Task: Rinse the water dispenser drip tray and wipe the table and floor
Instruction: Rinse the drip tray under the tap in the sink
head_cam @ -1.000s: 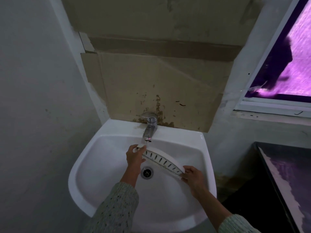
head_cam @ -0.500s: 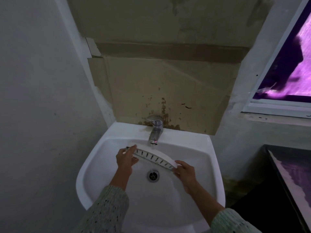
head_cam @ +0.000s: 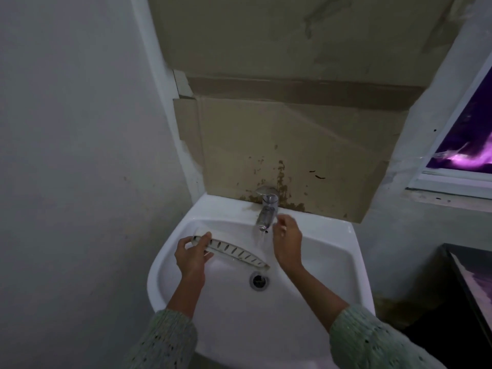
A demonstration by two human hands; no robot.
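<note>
Left hand [head_cam: 192,254] grips the left end of the drip tray [head_cam: 234,252], fingers curled over its top edge and thumb below. That white tray, with its row of dark slots, lies tilted inside the sink [head_cam: 330,257], its far end pointing toward 4 o'clock and ending just above the drain [head_cam: 259,281], which sits near the bowl's middle. Right hand [head_cam: 287,239] holds nothing; its fingers are loosely curled and raised beside the tap [head_cam: 267,212] at 12 o'clock on the sink rim, close to it, though whether they touch it I cannot tell. A thin stream of water [head_cam: 262,237] falls from the spout between the 2 hands. Stained cardboard [head_cam: 292,145] covers the wall behind the tap, and a window [head_cam: 468,145] shows at 3 o'clock.
</note>
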